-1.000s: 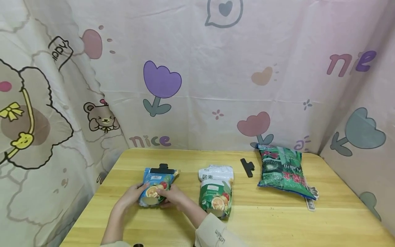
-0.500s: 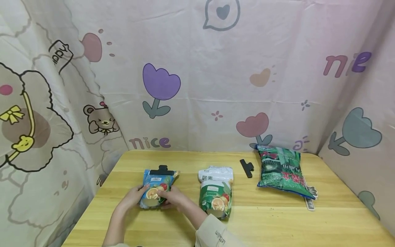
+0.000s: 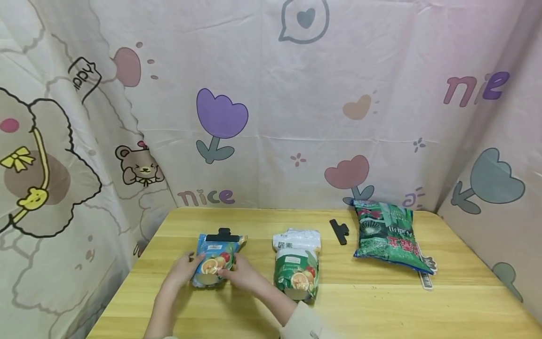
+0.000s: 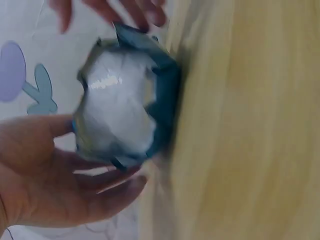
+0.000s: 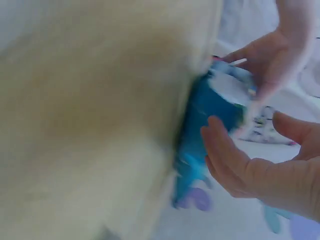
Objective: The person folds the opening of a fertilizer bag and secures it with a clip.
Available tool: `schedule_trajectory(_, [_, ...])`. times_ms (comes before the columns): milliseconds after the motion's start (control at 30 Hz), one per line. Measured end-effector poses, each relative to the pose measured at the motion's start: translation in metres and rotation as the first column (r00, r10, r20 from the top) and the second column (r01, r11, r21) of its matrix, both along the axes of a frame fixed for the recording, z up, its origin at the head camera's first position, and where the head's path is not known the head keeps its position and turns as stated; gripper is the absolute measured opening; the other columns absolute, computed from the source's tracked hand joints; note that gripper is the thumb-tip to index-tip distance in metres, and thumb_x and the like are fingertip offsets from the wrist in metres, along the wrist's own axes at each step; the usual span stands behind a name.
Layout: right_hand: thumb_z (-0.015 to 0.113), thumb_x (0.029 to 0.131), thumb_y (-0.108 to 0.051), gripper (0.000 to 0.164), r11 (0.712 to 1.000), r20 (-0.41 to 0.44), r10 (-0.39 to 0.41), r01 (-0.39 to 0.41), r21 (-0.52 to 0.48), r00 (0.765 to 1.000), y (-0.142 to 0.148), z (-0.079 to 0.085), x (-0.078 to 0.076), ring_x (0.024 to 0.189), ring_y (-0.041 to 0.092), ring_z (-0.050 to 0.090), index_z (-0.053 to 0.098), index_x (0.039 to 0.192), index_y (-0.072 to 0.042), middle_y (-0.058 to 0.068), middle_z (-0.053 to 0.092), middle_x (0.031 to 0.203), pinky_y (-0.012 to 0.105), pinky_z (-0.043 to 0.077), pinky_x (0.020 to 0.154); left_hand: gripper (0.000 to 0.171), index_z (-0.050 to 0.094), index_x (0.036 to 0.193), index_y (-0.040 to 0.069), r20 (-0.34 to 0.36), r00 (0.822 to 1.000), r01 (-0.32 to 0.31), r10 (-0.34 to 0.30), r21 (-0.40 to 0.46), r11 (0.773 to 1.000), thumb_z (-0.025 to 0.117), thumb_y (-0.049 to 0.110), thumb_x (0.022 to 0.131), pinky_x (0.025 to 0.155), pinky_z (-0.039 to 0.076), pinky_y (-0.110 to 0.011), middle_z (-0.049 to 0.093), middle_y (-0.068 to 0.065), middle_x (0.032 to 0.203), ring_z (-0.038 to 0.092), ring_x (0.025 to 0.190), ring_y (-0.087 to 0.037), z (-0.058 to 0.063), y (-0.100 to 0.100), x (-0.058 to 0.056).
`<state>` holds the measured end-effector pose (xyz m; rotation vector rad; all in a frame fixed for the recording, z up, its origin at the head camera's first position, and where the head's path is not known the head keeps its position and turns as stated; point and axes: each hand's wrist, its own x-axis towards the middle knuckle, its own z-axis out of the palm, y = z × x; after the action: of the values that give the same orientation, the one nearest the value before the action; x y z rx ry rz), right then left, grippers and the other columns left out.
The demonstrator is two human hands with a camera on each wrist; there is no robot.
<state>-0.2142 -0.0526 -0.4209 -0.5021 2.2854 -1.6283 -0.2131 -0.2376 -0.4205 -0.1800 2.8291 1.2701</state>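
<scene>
A blue bag (image 3: 211, 261) with printed fruit lies at the table's left, its top folded under a black bag clip (image 3: 222, 237). My left hand (image 3: 182, 270) is at its left side; in the left wrist view the thumb touches the bag's edge and the other fingers extend loosely beneath. My right hand (image 3: 243, 274) is at the right side. In the right wrist view that hand (image 5: 265, 167) has its fingers extended and thumb spread, with a gap before the bag (image 5: 212, 112). The wrist views are blurred.
To the right lies a green and white bag (image 3: 296, 270) with a folded white top. Beyond it are a loose black clip (image 3: 339, 231) and a larger green bag (image 3: 385, 238) resting partly on a flat printed piece (image 3: 426, 280). A printed cloth (image 3: 271, 103) hangs behind the table.
My right hand has loosened from the blue bag and shifted slightly right and toward me. The left fingers have eased too. The blue bag stays nearly in place.
</scene>
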Motion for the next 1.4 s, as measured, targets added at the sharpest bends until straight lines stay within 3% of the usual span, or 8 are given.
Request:
schedule_trajectory(167, [0.061,0.088,-0.029,0.064,0.996,-0.106,0.013,-0.004,0.089,0.994,0.035,0.03,0.01,0.102,0.033,0.055,0.035,0.137,0.003,0.022,0.042,0.132,0.041,0.051,0.075,0.047,0.038,0.13,-0.011,-0.212,0.972,-0.104,0.103,0.004,0.995,0.048,0.02,0.096,0.095,0.028,-0.06,0.038,-0.033,0.13,0.033,0.118,-0.048,0.016,0.03,0.002])
schedule_trajectory(267, [0.059,0.089,-0.032,0.062,0.997,-0.145,-0.011,0.021,0.071,0.989,0.063,0.046,0.011,0.105,0.03,0.053,0.037,0.138,-0.002,0.019,0.042,0.133,0.04,0.05,0.077,0.043,0.044,0.129,-0.004,-0.286,0.953,-0.074,0.1,0.1,0.992,0.053,0.018,0.094,0.088,0.038,-0.056,0.043,-0.027,0.128,0.044,0.11,-0.042,0.02,0.057,0.003])
schedule_trajectory(367, [0.057,0.091,-0.028,0.055,0.997,-0.188,-0.059,0.067,0.041,0.981,0.094,0.052,0.006,0.108,0.033,0.051,0.039,0.135,0.0,0.02,0.046,0.129,0.044,0.048,0.081,0.039,0.05,0.124,-0.002,-0.296,0.954,0.012,0.053,0.215,0.977,0.057,0.018,0.092,0.084,0.045,-0.048,0.049,-0.022,0.124,0.052,0.104,-0.037,0.018,0.083,0.0])
schedule_trajectory(533, [0.054,0.093,-0.018,0.042,0.97,-0.231,-0.208,0.231,0.075,0.95,0.145,0.047,-0.012,0.106,0.037,0.051,0.047,0.127,0.005,0.02,0.055,0.116,0.047,0.045,0.085,0.048,0.047,0.124,-0.008,-0.174,0.981,0.135,-0.081,0.32,0.938,0.06,0.023,0.089,0.083,0.046,-0.046,0.049,-0.025,0.123,0.05,0.107,-0.038,0.007,0.117,-0.009])
schedule_trajectory(667, [0.054,0.093,-0.02,0.042,0.919,-0.23,-0.286,0.334,0.211,0.93,0.178,0.034,-0.026,0.104,0.039,0.053,0.048,0.124,0.009,0.021,0.057,0.112,0.048,0.045,0.083,0.058,0.039,0.127,-0.014,-0.058,0.984,0.179,-0.17,0.35,0.919,0.06,0.025,0.089,0.079,0.048,-0.047,0.042,-0.032,0.125,0.05,0.103,-0.043,-0.007,0.135,-0.019])
schedule_trajectory(867, [0.051,0.094,-0.026,0.052,0.89,-0.087,-0.223,0.239,0.389,0.971,0.204,0.015,-0.034,0.082,0.034,0.059,0.045,0.118,0.02,0.027,0.057,0.099,0.043,0.05,0.069,0.063,0.028,0.128,-0.021,0.056,0.976,0.158,-0.213,0.493,0.855,0.059,0.02,0.09,0.078,0.05,-0.046,0.038,-0.039,0.124,0.049,0.105,-0.047,-0.019,0.15,-0.031])
schedule_trajectory(1033, [0.049,0.096,-0.029,0.037,0.908,0.063,-0.218,0.179,0.38,0.974,0.208,0.003,-0.038,0.048,0.015,0.04,0.052,0.078,0.003,0.01,0.047,0.063,0.033,0.049,0.051,0.066,0.029,0.128,-0.02,0.131,0.971,0.098,-0.202,0.55,0.83,0.06,0.024,0.09,0.076,0.051,-0.042,0.043,-0.035,0.119,0.051,0.104,-0.043,-0.023,0.155,-0.034])
schedule_trajectory(1400, [0.051,0.094,-0.029,0.037,0.948,0.159,-0.163,0.11,0.299,0.974,0.201,-0.007,-0.046,0.071,0.026,0.061,0.061,0.092,0.007,0.013,0.062,0.079,0.04,0.054,0.06,0.052,0.047,0.114,-0.015,0.144,0.962,0.126,-0.233,0.523,0.843,0.064,0.025,0.087,0.07,0.053,-0.039,0.054,-0.016,0.097,0.055,0.087,-0.027,-0.029,0.165,-0.034])
